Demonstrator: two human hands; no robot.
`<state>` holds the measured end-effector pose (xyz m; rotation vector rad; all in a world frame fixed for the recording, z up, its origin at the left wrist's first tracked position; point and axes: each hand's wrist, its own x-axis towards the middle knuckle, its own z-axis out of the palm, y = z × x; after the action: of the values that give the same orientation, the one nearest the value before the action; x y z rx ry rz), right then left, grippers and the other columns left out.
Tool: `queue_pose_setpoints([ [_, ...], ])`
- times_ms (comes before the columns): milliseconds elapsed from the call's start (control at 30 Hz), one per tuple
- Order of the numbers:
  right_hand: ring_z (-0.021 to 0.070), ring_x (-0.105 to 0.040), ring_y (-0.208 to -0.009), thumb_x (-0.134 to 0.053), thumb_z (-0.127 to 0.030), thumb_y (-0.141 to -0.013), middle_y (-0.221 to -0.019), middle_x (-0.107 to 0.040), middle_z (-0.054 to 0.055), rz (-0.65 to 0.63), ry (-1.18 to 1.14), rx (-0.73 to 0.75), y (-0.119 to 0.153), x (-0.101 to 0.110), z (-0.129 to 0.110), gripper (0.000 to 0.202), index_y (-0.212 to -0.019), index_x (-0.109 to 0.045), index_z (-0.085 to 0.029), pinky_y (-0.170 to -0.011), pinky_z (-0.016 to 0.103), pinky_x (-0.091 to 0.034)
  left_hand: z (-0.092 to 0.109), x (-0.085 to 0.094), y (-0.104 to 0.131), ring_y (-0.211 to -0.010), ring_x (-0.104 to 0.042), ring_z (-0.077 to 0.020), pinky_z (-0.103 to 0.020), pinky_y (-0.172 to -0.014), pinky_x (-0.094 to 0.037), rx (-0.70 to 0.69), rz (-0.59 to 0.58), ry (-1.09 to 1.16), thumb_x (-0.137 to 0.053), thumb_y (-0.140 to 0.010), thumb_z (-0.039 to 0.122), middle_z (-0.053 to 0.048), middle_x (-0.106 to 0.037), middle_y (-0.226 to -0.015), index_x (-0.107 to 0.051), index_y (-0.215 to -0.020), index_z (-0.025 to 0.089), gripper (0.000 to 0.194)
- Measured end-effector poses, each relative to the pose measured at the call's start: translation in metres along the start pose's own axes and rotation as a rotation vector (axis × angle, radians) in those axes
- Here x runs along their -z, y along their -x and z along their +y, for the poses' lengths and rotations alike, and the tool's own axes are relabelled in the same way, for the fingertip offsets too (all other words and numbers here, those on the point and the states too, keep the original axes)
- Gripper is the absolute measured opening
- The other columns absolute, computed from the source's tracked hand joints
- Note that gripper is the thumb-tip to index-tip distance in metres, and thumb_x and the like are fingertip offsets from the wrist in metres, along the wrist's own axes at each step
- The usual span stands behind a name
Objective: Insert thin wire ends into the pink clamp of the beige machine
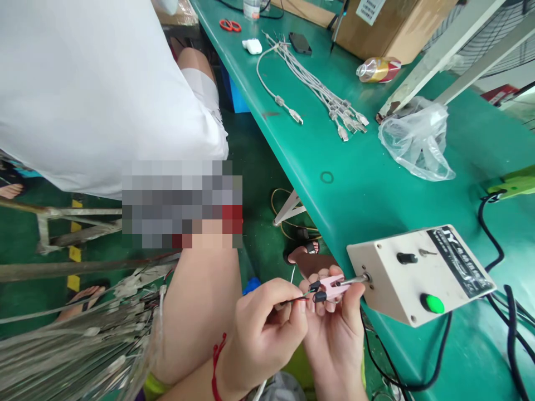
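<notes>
My left hand (271, 328), with a red string bracelet at its wrist, pinches the thin coloured wires (306, 295) of a cable between thumb and fingers. Black, red and green strands show at the fingertips. They reach the black-tipped prongs of a pink forked piece (334, 284). That piece sits on a metal shaft (355, 280) sticking out of a cream machine box (418, 278). Palm up, my right hand (334, 328) closes around the fork, fingers behind it and thumb by the shaft. The wire ends at the prongs are too small to make out.
The box, with a green button (434, 304), stands at the green table's edge (309, 195). Grey USB cables (317, 83), a plastic bag (418, 139), a bottle (378, 71) and red-handled scissors (229, 25) lie beyond. A person in white (104, 83) sits at left; bundled cables (104, 328) hang nearby.
</notes>
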<state>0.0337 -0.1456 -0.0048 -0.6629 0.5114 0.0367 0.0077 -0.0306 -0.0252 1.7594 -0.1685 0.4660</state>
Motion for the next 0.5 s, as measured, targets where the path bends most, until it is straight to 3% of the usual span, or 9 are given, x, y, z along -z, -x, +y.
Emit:
queue_pose_setpoints([
  [200,0.0122,-0.024,-0.057,-0.110,-0.063,-0.075,-0.060,-0.031,-0.012,-0.007,0.006,-0.009,0.001,0.002,-0.002,0.048,-0.088,-0.081,-0.027,-0.058,0.019,-0.050,0.002,-0.001,-0.002,-0.054,-0.064,-0.0089,-0.017,-0.056,-0.053,0.010,-0.009,0.011,-0.067,-0.103,0.003,0.005,-0.074,-0.079,-0.064,-0.110,0.026,0.024],
  [333,0.0106,-0.027,-0.056,-0.105,-0.076,-0.074,-0.062,-0.036,-0.011,-0.030,0.094,-0.028,0.004,0.003,0.001,0.058,-0.092,-0.081,-0.026,-0.057,0.020,-0.049,0.001,-0.003,-0.001,-0.055,-0.065,-0.0093,-0.017,-0.056,-0.054,0.015,-0.023,0.036,-0.066,-0.102,0.002,0.003,-0.077,-0.084,-0.065,-0.111,0.026,0.025],
  [433,0.0112,-0.031,-0.052,-0.088,-0.085,-0.087,-0.059,-0.041,-0.007,-0.074,0.292,-0.015,0.015,0.011,-0.007,0.064,-0.077,-0.076,-0.024,-0.051,0.024,-0.044,-0.001,-0.003,0.001,-0.053,-0.064,-0.0096,-0.017,-0.054,-0.052,0.016,-0.009,0.049,-0.067,-0.103,0.003,0.004,-0.075,-0.079,-0.066,-0.111,0.026,0.024],
  [500,0.0142,-0.039,-0.048,-0.081,-0.077,-0.098,-0.053,-0.045,-0.002,-0.089,0.530,0.158,0.029,0.025,-0.022,0.068,-0.059,-0.066,-0.024,-0.047,0.028,-0.040,-0.002,-0.002,0.002,-0.054,-0.065,-0.0100,-0.017,-0.054,-0.052,0.032,-0.002,0.050,-0.069,-0.104,0.004,0.003,-0.074,-0.077,-0.067,-0.111,0.025,0.022],
])
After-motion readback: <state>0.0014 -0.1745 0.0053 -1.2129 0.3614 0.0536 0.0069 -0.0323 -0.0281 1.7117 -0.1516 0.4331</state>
